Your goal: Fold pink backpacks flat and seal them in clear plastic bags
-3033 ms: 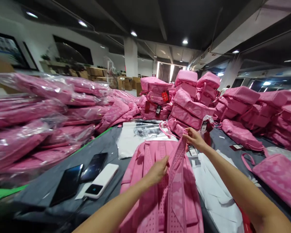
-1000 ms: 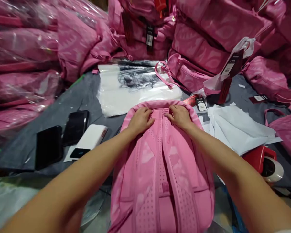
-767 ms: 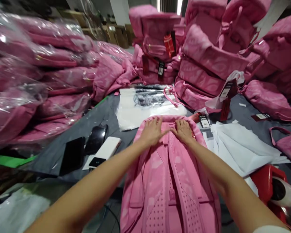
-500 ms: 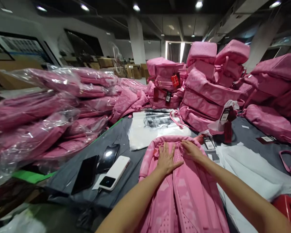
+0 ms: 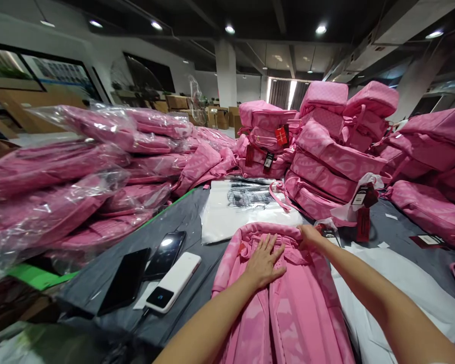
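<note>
A pink patterned backpack (image 5: 296, 313) lies in front of me with its straps and padded back facing up. My left hand (image 5: 264, 263) rests flat on the upper part of the straps, fingers spread. At the bag's top right edge, my right hand (image 5: 310, 237) has its fingers curled over the rim, gripping it; the fingertips are partly hidden. Just beyond the top of the bag lies a stack of clear and white plastic bags (image 5: 223, 217) with black print. Near my right wrist is a white tag, partly covered.
Plastic-wrapped pink backpacks (image 5: 60, 202) are heaped on the left. Unwrapped pink backpacks (image 5: 326, 156) with tags are stacked at the back right. Two dark phones (image 5: 125, 280) and a white power bank (image 5: 174, 283) lie left of the bag; white sheets (image 5: 398, 288) lie right.
My right hand has moved from the strap tops outward to the bag's upper right edge. The left hand stays flat on the straps. The camera view has tilted slightly upward.
</note>
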Available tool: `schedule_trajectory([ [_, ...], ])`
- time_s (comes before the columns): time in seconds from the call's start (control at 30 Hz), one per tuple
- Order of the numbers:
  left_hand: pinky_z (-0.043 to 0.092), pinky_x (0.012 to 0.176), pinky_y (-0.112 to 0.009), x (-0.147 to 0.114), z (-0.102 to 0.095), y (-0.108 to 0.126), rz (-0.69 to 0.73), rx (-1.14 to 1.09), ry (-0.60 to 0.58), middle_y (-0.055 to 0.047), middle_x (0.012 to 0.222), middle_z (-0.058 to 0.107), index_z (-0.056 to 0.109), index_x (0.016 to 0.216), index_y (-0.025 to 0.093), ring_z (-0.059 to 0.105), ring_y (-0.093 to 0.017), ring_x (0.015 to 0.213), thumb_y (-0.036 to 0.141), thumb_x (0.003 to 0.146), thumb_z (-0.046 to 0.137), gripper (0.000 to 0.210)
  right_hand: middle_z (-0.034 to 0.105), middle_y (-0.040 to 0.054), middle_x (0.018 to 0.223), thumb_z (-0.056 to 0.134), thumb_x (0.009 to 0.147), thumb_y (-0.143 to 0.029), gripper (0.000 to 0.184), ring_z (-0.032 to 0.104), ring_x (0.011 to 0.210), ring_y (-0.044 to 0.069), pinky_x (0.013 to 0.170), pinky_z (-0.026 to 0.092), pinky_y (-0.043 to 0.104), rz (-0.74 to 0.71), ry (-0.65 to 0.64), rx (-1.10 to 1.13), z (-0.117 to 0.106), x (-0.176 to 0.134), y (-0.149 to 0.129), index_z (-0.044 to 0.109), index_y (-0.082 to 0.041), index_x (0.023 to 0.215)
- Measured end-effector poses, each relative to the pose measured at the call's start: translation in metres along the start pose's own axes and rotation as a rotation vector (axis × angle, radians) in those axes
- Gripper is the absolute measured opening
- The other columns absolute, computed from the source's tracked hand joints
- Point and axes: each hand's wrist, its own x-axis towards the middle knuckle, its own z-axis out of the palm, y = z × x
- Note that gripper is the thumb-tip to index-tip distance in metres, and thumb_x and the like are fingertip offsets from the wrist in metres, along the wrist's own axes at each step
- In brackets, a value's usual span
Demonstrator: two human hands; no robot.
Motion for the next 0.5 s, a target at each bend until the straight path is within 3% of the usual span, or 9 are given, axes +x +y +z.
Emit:
schedule_trajectory([
  [0.13, 0.017, 0.127, -0.058, 0.005, 0.002, -0.004, -0.036, -0.032, 0.015, -0.014, 0.171, 0.020, 0.043, 0.155, 0.028, 0.016, -0.036, 0.158, 0.059, 0.090, 0.064, 0.075, 0.073, 0.0077, 0.104, 0.087, 0.063, -0.027, 0.042, 0.068, 0.094, 0.027, 0.073, 0.046, 0.028, -0.069, 0.049, -0.079, -0.010, -0.002, -0.001, 0.070, -0.020, 0.099],
  [0.23, 0.016, 0.127, -0.058, 0.008, 0.004, -0.004, -0.051, -0.036, 0.018, -0.014, 0.170, 0.022, 0.046, 0.154, 0.027, 0.016, -0.036, 0.158, 0.058, 0.088, 0.067, 0.076, 0.074, 0.0104, 0.099, 0.078, 0.078, -0.032, 0.029, 0.070, 0.092, 0.028, 0.072, 0.048, 0.030, -0.057, 0.075, -0.124, -0.012, -0.002, -0.003, 0.069, -0.018, 0.101],
  [0.3, 0.016, 0.128, -0.058, 0.009, 0.005, -0.003, -0.056, -0.032, 0.038, -0.013, 0.170, 0.025, 0.048, 0.152, 0.027, 0.018, -0.036, 0.157, 0.056, 0.087, 0.068, 0.074, 0.074, 0.0127, 0.095, 0.075, 0.081, -0.030, 0.026, 0.071, 0.088, 0.029, 0.071, 0.050, 0.033, -0.049, 0.082, -0.160, -0.014, -0.003, -0.012, 0.070, -0.015, 0.102],
  [0.43, 0.024, 0.125, -0.058, 0.010, 0.005, -0.002, -0.039, -0.043, 0.133, -0.015, 0.163, 0.037, 0.051, 0.149, 0.025, 0.029, -0.037, 0.153, 0.047, 0.086, 0.068, 0.068, 0.074, 0.0165, 0.100, 0.071, 0.083, -0.020, 0.016, 0.071, 0.095, 0.030, 0.080, 0.053, 0.037, -0.192, 0.115, -0.213, -0.029, 0.007, -0.069, 0.074, -0.016, 0.098],
  [0.5, 0.031, 0.121, -0.057, 0.011, 0.003, -0.002, -0.029, -0.032, 0.147, -0.017, 0.156, 0.047, 0.055, 0.146, 0.023, 0.038, -0.038, 0.147, 0.046, 0.086, 0.068, 0.065, 0.072, 0.0139, 0.114, 0.073, 0.084, -0.023, 0.025, 0.068, 0.108, 0.026, 0.088, 0.052, 0.034, -0.328, 0.135, -0.218, -0.033, 0.022, -0.112, 0.073, -0.019, 0.108],
])
